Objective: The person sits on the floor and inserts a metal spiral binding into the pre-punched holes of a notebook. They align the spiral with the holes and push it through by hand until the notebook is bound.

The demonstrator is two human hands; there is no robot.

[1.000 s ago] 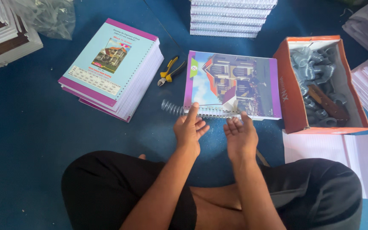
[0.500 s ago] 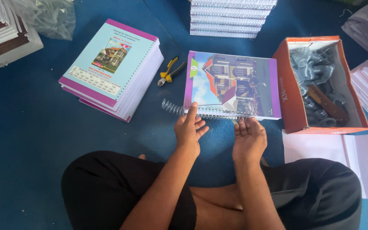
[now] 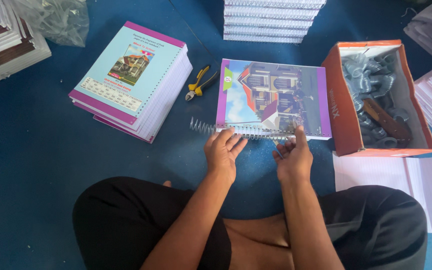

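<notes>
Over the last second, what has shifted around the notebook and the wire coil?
The right hand slid from near the left hand rightward along the spiral coil at the notebook near edge, and its fingers now pinch the coil. The left hand stayed on the coil. Notebook, pliers, stack of books and orange box did not move.

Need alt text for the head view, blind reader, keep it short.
Seen from above, a person sitting cross-legged on a blue floor holds both hands, left hand and right hand, at a metal spiral coil along the near edge of a notebook. Pliers and a stack of notebooks lie to the left; an orange box of coils sits to the right.
</notes>
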